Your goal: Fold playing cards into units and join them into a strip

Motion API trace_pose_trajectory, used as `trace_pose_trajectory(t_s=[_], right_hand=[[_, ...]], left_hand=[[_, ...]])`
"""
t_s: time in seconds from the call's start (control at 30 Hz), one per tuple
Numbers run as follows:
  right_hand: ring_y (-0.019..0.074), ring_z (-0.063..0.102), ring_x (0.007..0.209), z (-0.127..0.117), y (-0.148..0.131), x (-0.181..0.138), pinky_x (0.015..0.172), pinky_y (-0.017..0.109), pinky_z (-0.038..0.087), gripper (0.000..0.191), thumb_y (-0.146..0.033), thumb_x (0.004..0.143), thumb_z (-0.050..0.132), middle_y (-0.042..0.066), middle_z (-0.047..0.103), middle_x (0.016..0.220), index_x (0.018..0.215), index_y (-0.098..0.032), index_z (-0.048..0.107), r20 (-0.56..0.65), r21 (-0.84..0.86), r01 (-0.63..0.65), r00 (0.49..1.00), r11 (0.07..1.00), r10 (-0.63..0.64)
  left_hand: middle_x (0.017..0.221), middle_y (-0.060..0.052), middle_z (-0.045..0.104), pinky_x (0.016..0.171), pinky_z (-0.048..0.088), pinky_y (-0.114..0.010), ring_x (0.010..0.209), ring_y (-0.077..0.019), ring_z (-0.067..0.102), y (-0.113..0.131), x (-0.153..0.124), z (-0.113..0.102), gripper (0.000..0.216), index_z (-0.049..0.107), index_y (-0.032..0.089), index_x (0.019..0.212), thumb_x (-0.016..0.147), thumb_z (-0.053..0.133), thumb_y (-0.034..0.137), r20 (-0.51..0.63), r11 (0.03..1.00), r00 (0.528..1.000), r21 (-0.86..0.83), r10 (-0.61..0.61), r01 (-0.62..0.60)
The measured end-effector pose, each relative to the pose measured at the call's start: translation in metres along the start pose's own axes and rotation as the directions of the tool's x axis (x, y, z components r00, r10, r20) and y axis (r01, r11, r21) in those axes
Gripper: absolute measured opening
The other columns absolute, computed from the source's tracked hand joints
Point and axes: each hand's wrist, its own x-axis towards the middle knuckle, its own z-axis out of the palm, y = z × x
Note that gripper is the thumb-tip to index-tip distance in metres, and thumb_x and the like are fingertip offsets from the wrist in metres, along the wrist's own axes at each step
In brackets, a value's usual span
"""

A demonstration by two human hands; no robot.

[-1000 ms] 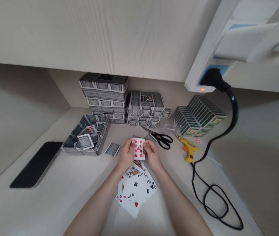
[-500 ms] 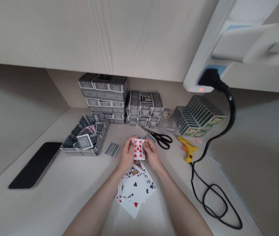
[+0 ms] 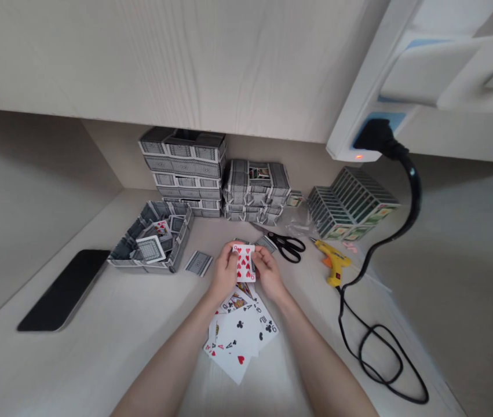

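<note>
A nine of hearts playing card [image 3: 244,264] is held face up by its two long edges. My left hand [image 3: 225,271] pinches its left side, thumb on the face, and my right hand [image 3: 267,272] closes on its right side. Whether more cards lie beneath it is hidden. Below my wrists a loose heap of face-up playing cards [image 3: 237,333] is spread on the desk. One face-down card [image 3: 198,263] rests left of my left hand, and another card [image 3: 267,243] lies partly hidden behind my right fingers.
An open box made of folded cards [image 3: 142,267] holds loose cards. Behind stand stacked card boxes [image 3: 189,168] and packs of cards [image 3: 350,202]. Black scissors [image 3: 288,246] and a yellow glue gun [image 3: 335,265] with a looping cable [image 3: 374,379] lie right. A black phone [image 3: 61,292] lies left.
Both hands keep the same hold on the nine of hearts. The whole view has shifted very slightly; nothing on the desk has visibly moved.
</note>
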Motion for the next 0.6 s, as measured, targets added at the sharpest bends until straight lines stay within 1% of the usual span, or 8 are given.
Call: trace_pose_trajectory(t_s=[0.17,0.3,0.37,0.43,0.5,0.6], right_hand=[[0.0111,0.048,0.054,0.0001,0.0014,-0.0003,0.05,0.022,0.039,0.021,-0.038,0.073,0.058,-0.004,0.053,0.064,0.082,-0.021,0.05,-0.002,0.048,-0.01,1.0,0.999,0.01],[0.0098,0.043,0.045,0.0013,0.0062,-0.0006,0.043,0.021,0.035,0.02,-0.035,0.072,0.058,-0.007,0.05,0.057,0.084,-0.023,0.048,-0.037,0.089,-0.033,0.999,0.996,0.036],[0.0099,0.041,0.043,0.0029,0.0072,-0.0009,0.041,0.02,0.035,0.019,-0.035,0.073,0.056,-0.008,0.049,0.055,0.084,-0.024,0.046,-0.04,0.11,-0.051,0.998,0.993,0.055],[0.0104,0.043,0.045,0.0044,0.0067,-0.0013,0.042,0.021,0.036,0.018,-0.034,0.073,0.056,-0.007,0.051,0.056,0.083,-0.024,0.045,-0.041,0.131,-0.049,0.998,0.99,0.054],[0.0108,0.045,0.048,0.0051,0.0053,-0.0014,0.044,0.021,0.038,0.018,-0.034,0.072,0.057,-0.007,0.053,0.058,0.083,-0.024,0.046,-0.048,0.13,-0.036,0.998,0.991,0.042],[0.0102,0.043,0.046,0.0039,0.0031,-0.0013,0.043,0.021,0.036,0.018,-0.034,0.071,0.057,-0.007,0.051,0.057,0.083,-0.023,0.048,-0.062,0.087,-0.026,0.998,0.996,0.032]], left_hand=[[0.079,0.0,0.062,0.059,0.044,-0.022,0.062,-0.0109,0.054,0.0011,-0.0009,-0.0005,0.026,0.056,0.019,0.099,0.077,0.041,0.022,0.001,1.0,1.0,0.009,0.005,-0.005],[0.076,0.0,0.062,0.057,0.043,-0.022,0.061,-0.0114,0.053,0.007,-0.0028,0.0003,0.025,0.056,0.018,0.096,0.076,0.041,0.023,-0.007,1.0,1.0,-0.004,-0.017,0.017],[0.077,0.0,0.062,0.058,0.044,-0.023,0.062,-0.012,0.054,0.0086,-0.0031,0.0009,0.025,0.057,0.017,0.095,0.076,0.041,0.023,-0.01,0.999,1.0,-0.028,-0.028,0.027],[0.079,-0.001,0.062,0.06,0.044,-0.023,0.065,-0.0127,0.055,0.0087,-0.0028,0.0012,0.025,0.057,0.017,0.094,0.075,0.041,0.023,-0.013,0.999,0.999,-0.045,-0.03,0.029],[0.08,-0.002,0.062,0.062,0.044,-0.024,0.068,-0.0131,0.056,0.0082,-0.0022,0.0014,0.024,0.058,0.016,0.092,0.075,0.041,0.023,-0.012,0.999,1.0,-0.041,-0.027,0.026],[0.075,0.0,0.061,0.063,0.044,-0.023,0.067,-0.0129,0.055,0.0073,-0.0017,0.0017,0.02,0.057,0.016,0.084,0.076,0.041,0.023,-0.024,1.0,1.0,-0.011,-0.02,0.02]])
